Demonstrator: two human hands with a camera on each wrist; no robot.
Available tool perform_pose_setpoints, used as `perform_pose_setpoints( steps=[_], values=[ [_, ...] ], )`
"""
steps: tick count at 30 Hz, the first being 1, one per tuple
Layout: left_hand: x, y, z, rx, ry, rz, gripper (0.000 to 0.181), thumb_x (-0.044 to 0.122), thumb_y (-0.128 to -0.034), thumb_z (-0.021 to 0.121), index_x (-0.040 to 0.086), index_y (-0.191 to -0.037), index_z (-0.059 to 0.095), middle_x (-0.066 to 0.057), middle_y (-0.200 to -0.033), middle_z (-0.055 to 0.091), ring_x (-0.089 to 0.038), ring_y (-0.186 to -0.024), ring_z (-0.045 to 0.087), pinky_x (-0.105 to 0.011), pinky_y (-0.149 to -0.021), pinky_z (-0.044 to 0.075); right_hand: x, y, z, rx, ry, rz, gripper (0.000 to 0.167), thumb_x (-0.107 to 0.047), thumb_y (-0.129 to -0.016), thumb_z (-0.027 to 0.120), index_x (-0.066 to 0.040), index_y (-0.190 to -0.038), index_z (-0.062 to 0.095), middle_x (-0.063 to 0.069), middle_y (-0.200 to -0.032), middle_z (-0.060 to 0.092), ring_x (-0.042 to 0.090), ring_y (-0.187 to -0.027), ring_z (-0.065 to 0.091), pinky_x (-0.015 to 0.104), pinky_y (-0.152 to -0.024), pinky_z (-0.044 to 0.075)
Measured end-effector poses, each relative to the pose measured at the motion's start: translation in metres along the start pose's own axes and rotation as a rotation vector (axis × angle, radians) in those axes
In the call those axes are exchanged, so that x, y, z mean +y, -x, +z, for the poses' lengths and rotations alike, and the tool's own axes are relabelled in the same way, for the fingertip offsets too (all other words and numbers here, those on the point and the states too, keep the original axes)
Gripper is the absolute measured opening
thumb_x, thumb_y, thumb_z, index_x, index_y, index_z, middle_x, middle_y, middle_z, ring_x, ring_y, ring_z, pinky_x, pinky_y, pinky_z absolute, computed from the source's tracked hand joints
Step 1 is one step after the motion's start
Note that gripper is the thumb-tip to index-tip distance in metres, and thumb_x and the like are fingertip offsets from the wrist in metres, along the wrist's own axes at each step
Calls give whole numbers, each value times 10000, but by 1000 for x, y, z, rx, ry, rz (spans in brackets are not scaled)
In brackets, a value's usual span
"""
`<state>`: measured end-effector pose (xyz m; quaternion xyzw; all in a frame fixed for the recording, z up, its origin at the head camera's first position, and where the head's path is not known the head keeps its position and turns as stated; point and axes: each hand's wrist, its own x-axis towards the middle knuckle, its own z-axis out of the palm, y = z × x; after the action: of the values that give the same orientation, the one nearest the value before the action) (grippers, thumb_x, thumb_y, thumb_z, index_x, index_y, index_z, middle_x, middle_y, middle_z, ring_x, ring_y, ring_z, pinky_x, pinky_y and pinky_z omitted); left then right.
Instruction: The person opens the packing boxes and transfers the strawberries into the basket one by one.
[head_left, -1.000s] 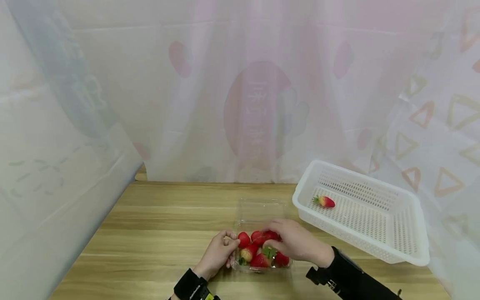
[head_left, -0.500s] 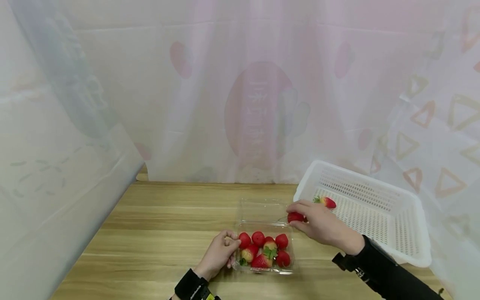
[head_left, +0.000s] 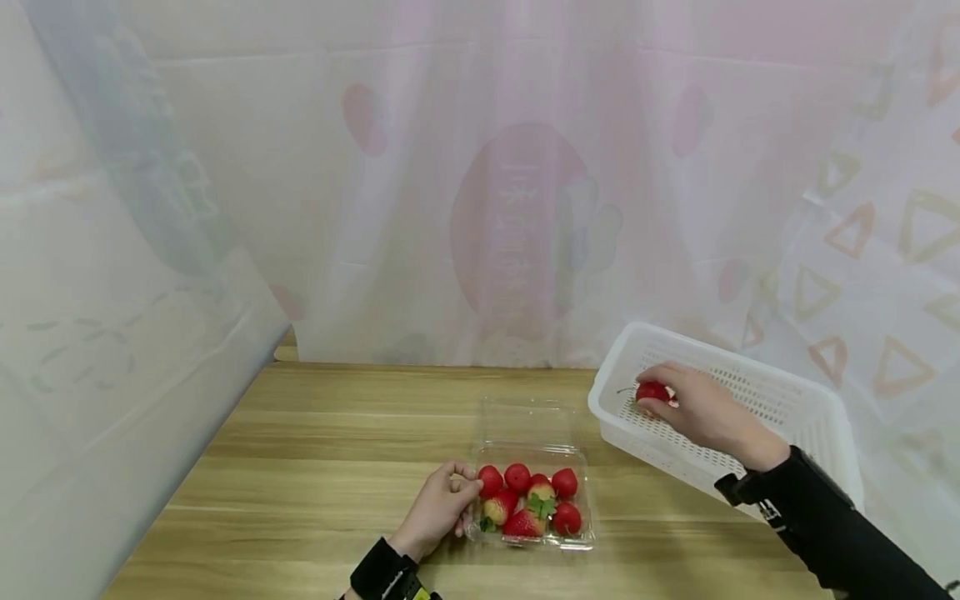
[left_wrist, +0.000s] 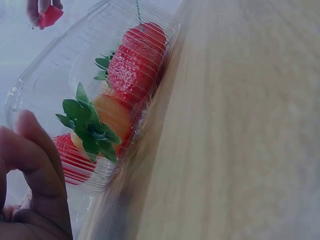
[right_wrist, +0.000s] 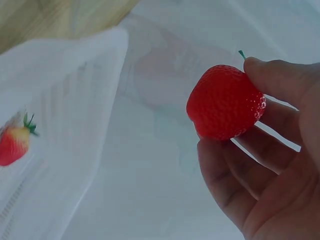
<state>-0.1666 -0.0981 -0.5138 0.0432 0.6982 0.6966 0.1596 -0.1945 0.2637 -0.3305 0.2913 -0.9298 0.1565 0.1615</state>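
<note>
One red fruit (right_wrist: 225,102) is pinched in right hand (head_left: 705,412) over basket (head_left: 645,446); left hand (head_left: 437,507) grips clear box (head_left: 528,425); backdrop lettering (head_left: 516,197) illegible.

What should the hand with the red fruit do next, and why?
Probably lower the red fruit a little and let go into the basket. The right hand holds it by its fingertips, seemingly above the basket, and a strawberry lies in there.

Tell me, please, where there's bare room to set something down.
Bare tabletop lies left of the left hand, and between the clear box and basket. Crowded: the box, by red fruit, and the basket's left end, by the right hand.
</note>
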Motion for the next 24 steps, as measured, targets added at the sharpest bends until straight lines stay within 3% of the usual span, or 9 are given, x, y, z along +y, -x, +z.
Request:
perform_pose_setpoints(
  steps=[12,24],
  values=[
    [-2,-1,1,-6,1,9,230,150,-986,606,13,-1079,446,24,-597,507,-41,-411,457,-158,-380,396,63,2,-18,7,3,175,276,-98,-867,759,53,-1085,684,209,-997,710,352,-861,695,506,-751,578],
    [-1,1,2,-3,6,4,215,139,-989,595,13,-1077,444,32,-595,502,-37,-410,456,-155,-377,392,119,9,-12,-21,-18,340,339,-154,-924,703,87,-1153,637,222,-971,701,385,-901,640,465,-759,512]
  ],
)
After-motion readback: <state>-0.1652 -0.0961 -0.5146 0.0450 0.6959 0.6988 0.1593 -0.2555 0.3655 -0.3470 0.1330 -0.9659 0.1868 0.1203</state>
